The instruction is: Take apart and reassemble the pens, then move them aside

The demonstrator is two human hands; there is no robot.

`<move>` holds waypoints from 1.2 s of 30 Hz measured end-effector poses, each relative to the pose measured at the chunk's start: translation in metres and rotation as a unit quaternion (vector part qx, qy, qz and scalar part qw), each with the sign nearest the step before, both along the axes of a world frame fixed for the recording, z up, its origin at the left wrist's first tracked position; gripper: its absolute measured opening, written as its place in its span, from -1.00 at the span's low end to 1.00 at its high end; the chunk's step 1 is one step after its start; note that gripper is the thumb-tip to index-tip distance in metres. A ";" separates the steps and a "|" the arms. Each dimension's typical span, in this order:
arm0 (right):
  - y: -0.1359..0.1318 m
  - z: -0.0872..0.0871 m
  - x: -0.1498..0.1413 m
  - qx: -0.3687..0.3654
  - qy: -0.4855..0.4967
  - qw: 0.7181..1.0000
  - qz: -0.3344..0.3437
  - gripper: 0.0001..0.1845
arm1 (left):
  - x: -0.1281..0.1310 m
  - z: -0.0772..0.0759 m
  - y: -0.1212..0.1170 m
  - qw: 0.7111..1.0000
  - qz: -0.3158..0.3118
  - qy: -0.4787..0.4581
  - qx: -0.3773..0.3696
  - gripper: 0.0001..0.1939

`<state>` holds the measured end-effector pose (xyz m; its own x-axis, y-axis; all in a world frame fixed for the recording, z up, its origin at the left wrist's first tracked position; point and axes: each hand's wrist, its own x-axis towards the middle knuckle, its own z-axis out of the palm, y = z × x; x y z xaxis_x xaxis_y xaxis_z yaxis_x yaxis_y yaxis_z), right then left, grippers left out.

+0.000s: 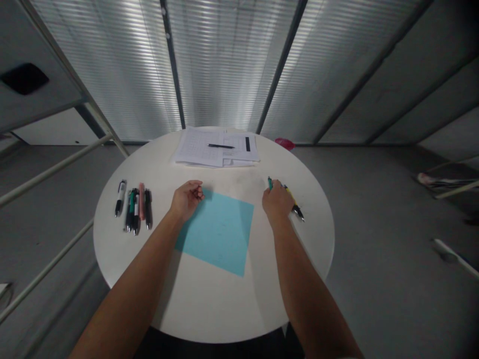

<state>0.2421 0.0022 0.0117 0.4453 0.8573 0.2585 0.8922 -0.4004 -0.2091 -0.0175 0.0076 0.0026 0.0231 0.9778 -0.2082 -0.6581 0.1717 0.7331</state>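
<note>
On the round white table [213, 316], a green pen [270, 183] juts past the curled fingers of the right hand [277, 200]; their tips are hidden, so whether they grip it or merely cover it cannot be told. A yellow-and-black pen [299, 213] shows just beside that hand. The left hand [187, 199] seems to hold nothing, its fingers loosely bent and partly open by the upper left corner of the blue sheet [219, 232], which lies flat between the forearms. The pens look light, stiff and smooth, apt to roll, and best pinched mid-barrel. The sheet looks thin and easily creased, likely to slide; an edge or corner is the place to lift it. More pens [136, 212] lie grouped at the table's left, and printed papers [200, 149] with a dark pen [220, 146] on top lie at the far side.
</note>
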 end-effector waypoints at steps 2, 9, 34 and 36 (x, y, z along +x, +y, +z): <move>0.001 -0.002 0.001 0.008 -0.013 1.000 -0.008 -0.67 | 0.001 0.001 0.000 1.000 0.001 0.002 -0.002 -0.89; 0.002 -0.005 0.002 0.016 -0.002 1.000 -0.001 -0.67 | 0.001 0.002 -0.001 1.000 0.003 0.002 -0.006 -0.89; 0.005 -0.006 0.008 0.034 0.024 0.999 -0.010 -0.67 | 0.000 -0.002 0.002 1.000 0.001 -0.002 0.006 -0.88; 0.004 -0.005 0.007 0.048 0.011 0.999 -0.019 -0.68 | 0.000 -0.002 0.002 1.000 0.000 -0.004 0.006 -0.88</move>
<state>0.2495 0.0063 0.0070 0.4838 0.8108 0.3295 0.8714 -0.4114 -0.2671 -0.0174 0.0094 0.0009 0.0253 0.9803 -0.1961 -0.6641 0.1631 0.7297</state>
